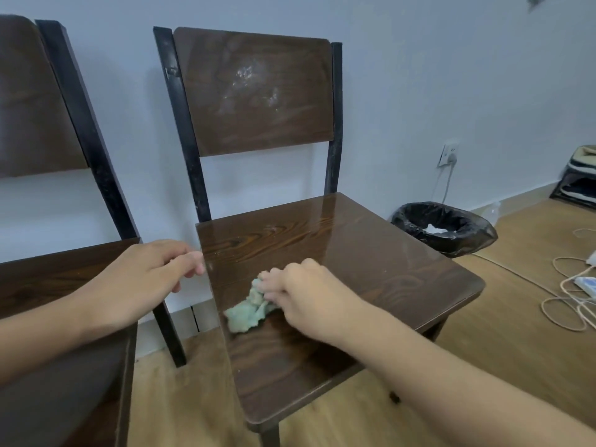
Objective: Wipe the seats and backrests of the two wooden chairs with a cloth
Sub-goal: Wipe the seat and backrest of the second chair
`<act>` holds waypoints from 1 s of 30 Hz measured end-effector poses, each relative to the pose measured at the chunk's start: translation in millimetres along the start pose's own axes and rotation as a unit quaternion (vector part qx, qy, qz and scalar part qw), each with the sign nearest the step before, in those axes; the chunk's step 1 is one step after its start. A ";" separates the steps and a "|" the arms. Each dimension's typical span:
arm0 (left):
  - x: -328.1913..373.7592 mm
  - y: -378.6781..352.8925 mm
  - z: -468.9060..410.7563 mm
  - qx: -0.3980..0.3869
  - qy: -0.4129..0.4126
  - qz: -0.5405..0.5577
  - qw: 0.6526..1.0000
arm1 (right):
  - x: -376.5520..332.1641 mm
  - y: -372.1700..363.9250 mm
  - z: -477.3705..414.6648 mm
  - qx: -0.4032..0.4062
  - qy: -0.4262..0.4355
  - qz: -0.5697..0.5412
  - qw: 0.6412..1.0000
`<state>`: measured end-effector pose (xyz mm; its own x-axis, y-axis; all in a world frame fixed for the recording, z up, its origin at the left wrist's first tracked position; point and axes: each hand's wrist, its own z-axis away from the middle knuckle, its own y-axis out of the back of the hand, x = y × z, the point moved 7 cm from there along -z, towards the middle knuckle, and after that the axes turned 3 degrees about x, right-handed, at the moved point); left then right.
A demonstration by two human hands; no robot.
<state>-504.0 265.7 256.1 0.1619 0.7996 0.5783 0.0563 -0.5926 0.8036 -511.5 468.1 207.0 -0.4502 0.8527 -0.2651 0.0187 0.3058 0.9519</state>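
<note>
1. On the seat (338, 253) of the right-hand chair (267, 175), near its left edge, lies a crumpled pale green cloth (248, 312), soft and irregular in outline; its long axis runs from the front left toward the back right of the seat.
2. Right hand (306, 295): fingers curled closed over the upper end of the cloth, pressing it onto the wood.
3. Left hand (145, 279): loosely curled, holding nothing, fingertips at the seat's left edge, in the gap between the two chairs.
4. Seat: dark brown wood-grain panel, squarish with rounded corners; its rear half is glossy and reflective.
5. Backrest (254, 91): matching brown panel with rounded corners, marked by whitish smears near its centre, set between two black, scuffed uprights.
6. Left-hand chair (58, 188): same construction, partly cut off by the picture's edge, just beside the first; both backs face a pale wall (451, 75).
7. Surroundings: a waste bin (443, 229) lined with a black bag stands on the wooden floor (516, 333) right of the seat; a wall socket (449, 154) with a white plug is above it; coiled cords (567, 304) lie further right.
</note>
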 end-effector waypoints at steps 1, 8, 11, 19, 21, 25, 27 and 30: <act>-0.4 0.7 -0.9 0.000 0.001 0.000 1.000 | 28.4 8.5 -7.8 0.006 -0.042 0.000 0.999; -4.9 4.9 1.7 -0.015 -0.007 0.001 1.000 | 192.8 87.2 59.6 0.105 -0.285 0.033 0.952; -8.7 -3.4 3.7 -0.040 -0.040 -0.011 0.998 | 154.6 64.6 84.9 0.120 -0.235 0.016 0.964; -28.9 -0.8 6.6 -0.068 -0.056 -0.066 0.994 | 206.2 84.8 30.7 0.118 -0.304 0.039 0.945; -29.2 4.5 2.4 -0.063 -0.057 -0.074 0.994 | 196.4 76.6 -8.1 0.111 -0.289 0.027 0.951; -25.3 10.3 -9.1 -0.059 -0.061 -0.098 0.992 | 145.4 48.5 -87.8 0.099 -0.248 -0.032 0.963; -23.5 9.3 -12.6 -0.059 -0.061 -0.100 0.991 | 113.6 31.2 -119.9 0.084 -0.214 -0.063 0.971; -20.7 8.3 -17.1 -0.058 -0.067 -0.103 0.991 | 53.6 13.3 -137.9 0.058 -0.117 -0.076 0.989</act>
<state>-523.7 245.9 253.2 0.2889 0.8773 0.3834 -0.0114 -0.3972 0.9176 -658.5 459.5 226.7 -0.2380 0.8633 -0.4450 0.0751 0.4731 0.8778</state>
